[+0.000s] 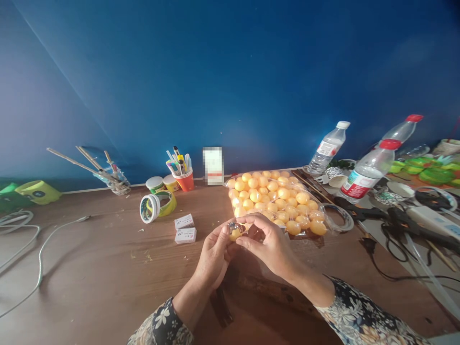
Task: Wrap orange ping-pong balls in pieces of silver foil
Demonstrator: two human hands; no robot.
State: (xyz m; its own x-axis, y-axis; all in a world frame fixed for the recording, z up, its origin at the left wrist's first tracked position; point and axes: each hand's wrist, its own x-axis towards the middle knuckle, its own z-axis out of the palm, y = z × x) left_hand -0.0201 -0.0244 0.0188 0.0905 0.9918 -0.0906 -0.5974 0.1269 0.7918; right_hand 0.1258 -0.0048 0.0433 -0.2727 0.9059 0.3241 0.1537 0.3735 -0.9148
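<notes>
Over the front middle of the table, my left hand (214,247) is closed around a small orange ball (235,235), thumb on its near side. Small dark, shiny bits cover the ball's upper part; their kind is too small to tell. My right hand (270,243) is curled at the ball's right side, thumb and forefinger pinched against it. Just behind my hands lies a clear bag of orange balls (283,201). Two small white boxes (185,235) rest to the left of my left hand. A dark, narrow object (222,306) lies below my wrists, partly hidden.
Tape rolls (150,209) and a red cup of pens (185,181) stand at the back left. Bottles (368,175), a clear tape roll (338,218) and a power strip (436,223) crowd the right. A white cable (42,261) runs along the left.
</notes>
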